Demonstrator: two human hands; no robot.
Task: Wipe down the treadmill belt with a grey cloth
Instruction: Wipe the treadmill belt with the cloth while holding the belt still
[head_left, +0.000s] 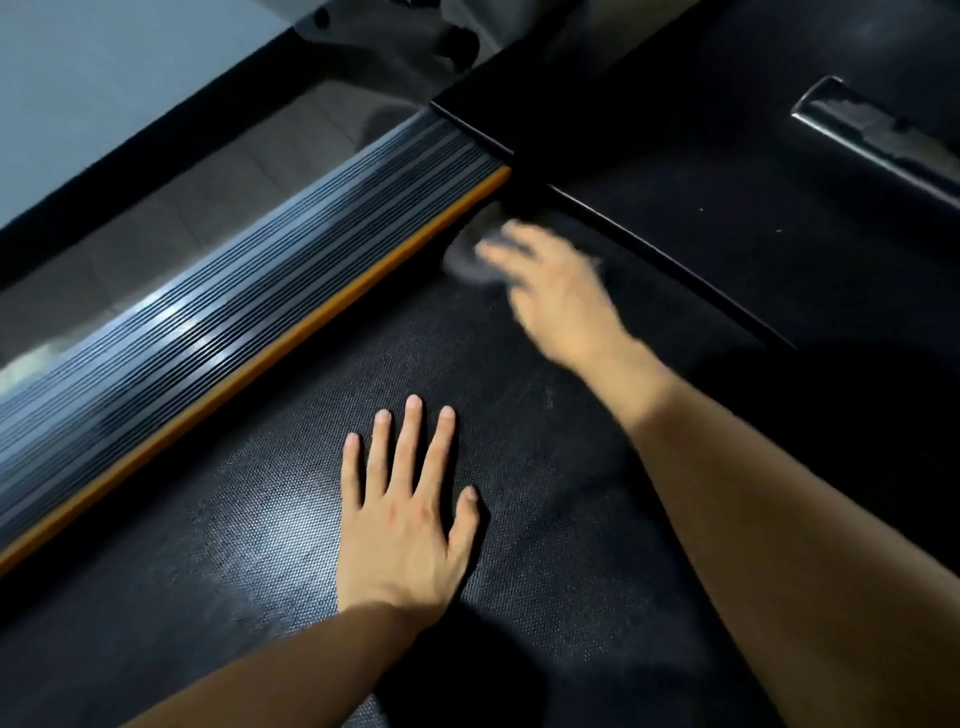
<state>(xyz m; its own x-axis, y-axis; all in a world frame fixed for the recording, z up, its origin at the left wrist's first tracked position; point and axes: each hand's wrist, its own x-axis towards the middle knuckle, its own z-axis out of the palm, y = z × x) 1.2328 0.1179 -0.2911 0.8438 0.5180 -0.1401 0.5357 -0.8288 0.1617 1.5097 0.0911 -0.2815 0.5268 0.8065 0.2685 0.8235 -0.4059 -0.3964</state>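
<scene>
The black textured treadmill belt (291, 530) fills the lower middle of the head view. My left hand (405, 519) lies flat on it with straight, spread fingers. My right hand (556, 291) reaches to the belt's far end, blurred by motion, over a grey cloth (467, 260) bunched under its fingers. The cloth lies close to the orange strip and the black front cover. Most of the cloth is hidden beneath the hand, and how the fingers hold it is too blurred to see.
A ribbed grey side rail (218, 332) with an orange edge strip (291, 343) runs along the belt's left. The black motor cover (727, 171) bounds the far end. Tiled floor (171, 218) lies left of the rail.
</scene>
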